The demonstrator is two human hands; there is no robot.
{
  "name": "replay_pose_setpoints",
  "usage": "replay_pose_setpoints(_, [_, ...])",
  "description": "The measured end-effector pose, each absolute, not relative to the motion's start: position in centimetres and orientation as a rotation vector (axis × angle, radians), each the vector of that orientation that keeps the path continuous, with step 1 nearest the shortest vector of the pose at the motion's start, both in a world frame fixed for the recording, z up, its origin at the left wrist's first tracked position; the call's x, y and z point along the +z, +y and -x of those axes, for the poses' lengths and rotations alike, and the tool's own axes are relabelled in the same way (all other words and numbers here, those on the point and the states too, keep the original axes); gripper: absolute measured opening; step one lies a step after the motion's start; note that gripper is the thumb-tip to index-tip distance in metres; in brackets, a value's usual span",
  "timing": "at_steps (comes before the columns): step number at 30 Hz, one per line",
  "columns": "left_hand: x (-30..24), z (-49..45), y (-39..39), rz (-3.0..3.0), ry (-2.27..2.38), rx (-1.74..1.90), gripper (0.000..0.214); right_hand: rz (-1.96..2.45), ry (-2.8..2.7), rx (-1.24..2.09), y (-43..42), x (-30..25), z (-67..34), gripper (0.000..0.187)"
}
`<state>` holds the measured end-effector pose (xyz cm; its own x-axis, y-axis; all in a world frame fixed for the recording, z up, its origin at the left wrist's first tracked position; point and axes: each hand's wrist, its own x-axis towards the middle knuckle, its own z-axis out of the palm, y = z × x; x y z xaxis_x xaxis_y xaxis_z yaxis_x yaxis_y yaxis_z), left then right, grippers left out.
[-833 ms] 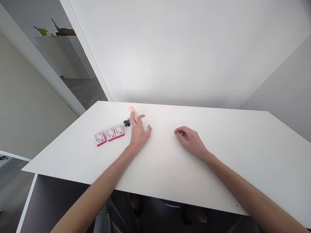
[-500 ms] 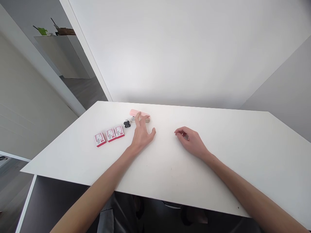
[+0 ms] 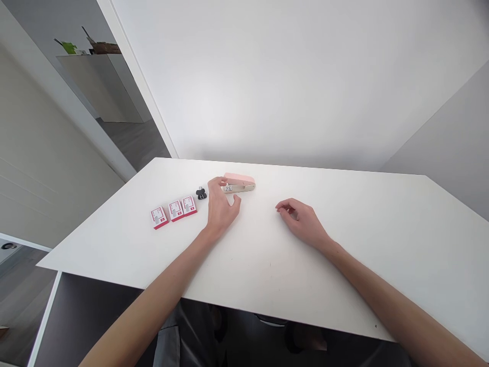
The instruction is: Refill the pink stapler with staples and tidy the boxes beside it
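The stapler [image 3: 239, 182], pink on top with a pale underside, lies on the white table [image 3: 344, 255] just above the middle of the frame, and it sits further right than it did half a second ago. Then it was just right of the black clip [image 3: 200, 193]. A little before that, only a pink corner showed behind the fingers. Now its whole length is in view, well clear of the clip. The left hand [image 3: 221, 206] has shifted right with it, the fingers bending round the stapler's left end and the thumb spread below. Whether they pinch it or only push it cannot be told. The move reads as a slide along the tabletop rather than a lift, bringing the stapler nearer the gap between the two hands. The right hand [image 3: 301, 221] rests right of centre, loosely curled and holding nothing, much as before. Three small red-and-white boxes [image 3: 176, 210] stay in their row at centre left.
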<state>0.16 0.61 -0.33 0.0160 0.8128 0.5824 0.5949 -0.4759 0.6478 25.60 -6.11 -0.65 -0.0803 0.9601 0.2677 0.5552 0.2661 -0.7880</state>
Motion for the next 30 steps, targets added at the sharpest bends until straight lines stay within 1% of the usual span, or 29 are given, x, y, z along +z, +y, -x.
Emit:
replay_pose_setpoints(4, [-0.6,0.0,0.8,-1.976,1.573,1.363,0.069,1.389,-1.744,0.652,-6.1,-0.7,-25.6,0.02])
replay_pose_setpoints(11, [-0.8,0.1,1.1,-1.924,1.602,1.118,0.078,1.385,-1.745,0.654,-6.1,-0.7,-25.6,0.019])
replay_pose_setpoints(16, [-0.5,0.1,0.9,-1.898,1.567,1.064,0.077,1.377,-1.751,0.644,-6.1,-0.6,-25.6,0.019])
replay_pose_setpoints(23, [0.4,-0.3,0.0,-2.045,1.446,0.854,0.069,1.391,-1.722,0.599,-5.9,-0.9,-25.5,0.02])
replay_pose_setpoints(27, [0.6,-0.3,-0.3,-2.11,1.373,0.784,0.067,1.383,-1.688,0.502,-5.8,-1.5,-25.6,0.027])
replay_pose_setpoints(30, [0.6,-0.3,-0.4,-2.158,1.306,0.736,0.068,1.383,-1.695,0.454,-5.8,-1.6,-25.6,0.036])
